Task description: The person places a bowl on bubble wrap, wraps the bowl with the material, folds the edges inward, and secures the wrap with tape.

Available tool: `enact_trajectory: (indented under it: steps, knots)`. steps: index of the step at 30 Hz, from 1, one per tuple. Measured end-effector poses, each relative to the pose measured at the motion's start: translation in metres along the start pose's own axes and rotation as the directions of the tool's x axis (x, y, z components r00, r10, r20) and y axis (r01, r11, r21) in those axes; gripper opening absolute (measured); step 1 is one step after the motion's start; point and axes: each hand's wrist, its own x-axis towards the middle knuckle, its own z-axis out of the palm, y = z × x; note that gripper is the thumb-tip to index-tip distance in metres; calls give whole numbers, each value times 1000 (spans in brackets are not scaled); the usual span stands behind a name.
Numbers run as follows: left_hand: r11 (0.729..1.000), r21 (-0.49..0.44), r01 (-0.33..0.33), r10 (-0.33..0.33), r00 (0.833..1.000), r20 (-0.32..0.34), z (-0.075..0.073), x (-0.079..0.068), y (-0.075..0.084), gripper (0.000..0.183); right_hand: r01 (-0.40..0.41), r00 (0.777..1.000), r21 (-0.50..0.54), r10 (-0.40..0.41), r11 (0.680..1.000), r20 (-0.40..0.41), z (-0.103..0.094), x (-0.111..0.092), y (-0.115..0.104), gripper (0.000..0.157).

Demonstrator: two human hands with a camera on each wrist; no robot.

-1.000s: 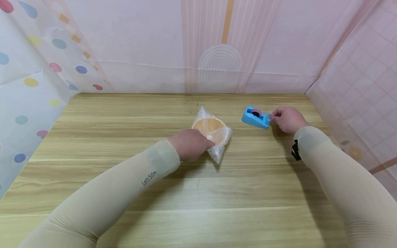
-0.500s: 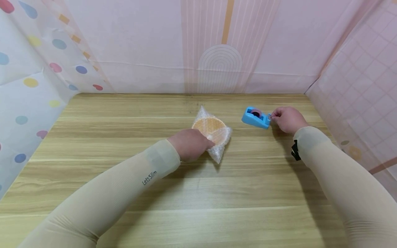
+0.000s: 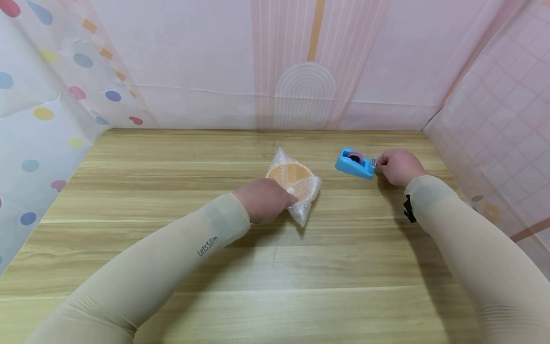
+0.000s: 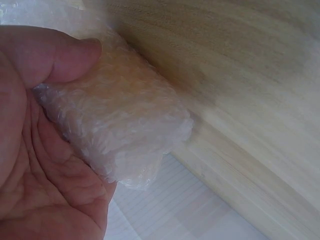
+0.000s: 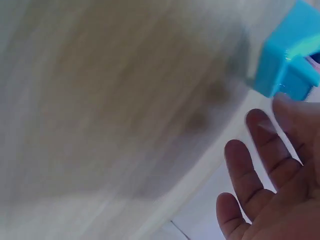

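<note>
A round orange-topped object wrapped in clear bubble wrap (image 3: 292, 174) lies on the wooden table near the middle. My left hand (image 3: 263, 200) grips its near left side; in the left wrist view the thumb (image 4: 70, 55) presses on the wrap, and the fingers beneath are hidden. To the right stands a blue tape dispenser (image 3: 353, 165) with a pinkish roll in it. At its cutter end is my right hand (image 3: 400, 167), thumb and index finger pinching what looks like the clear tape end (image 5: 270, 126). The other fingers of that hand are spread and hold nothing.
The wood-grain table (image 3: 275, 277) runs back to a pink patterned cloth wall (image 3: 206, 105). Dotted cloth (image 3: 43, 153) hangs on the left, and a grid-patterned one (image 3: 507, 110) on the right. A black strap piece (image 3: 409, 209) hangs from the right wrist.
</note>
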Motion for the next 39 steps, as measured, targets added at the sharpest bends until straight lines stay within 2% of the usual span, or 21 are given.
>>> enact_trajectory:
  steps: [2,6,12,18,23,25,28,32,35,39]
  knots:
    - [1000,0,-1,1,1000,-4,0,0,0,23,1,1000,-21,-1,1000,-3,-2,-1,2,28]
    - [1000,0,-2,2,1000,-11,0,-2,-1,22,-41,999,40,40,998,11,-8,-5,2,33]
    - [1000,1,-11,11,1000,-16,0,-3,-2,17,-43,998,238,32,970,51,-20,-12,-7,42]
    - [1000,-4,-7,7,1000,-9,0,-3,-1,18,-24,997,443,-10,896,74,-22,-20,-33,44]
    - [1000,2,-5,5,1000,-9,0,-2,-1,22,47,992,612,-110,790,65,-15,-25,-57,39]
    - [1000,1,-2,3,1000,-14,0,-2,-1,24,69,987,643,-148,763,69,-13,-29,-67,37]
    - [1000,-1,-3,3,1000,-18,0,-1,0,23,83,982,643,-172,761,78,-10,-35,-82,36]
    - [1000,7,-6,7,1000,-20,0,-1,0,21,122,971,619,-222,776,86,-5,-44,-102,35]
    - [1000,8,-4,4,1000,-19,0,0,0,23,155,958,625,-272,765,95,1,-47,-117,34]
    - [1000,7,-2,2,1000,-19,0,-1,0,24,173,944,619,-307,766,117,13,-47,-133,39]
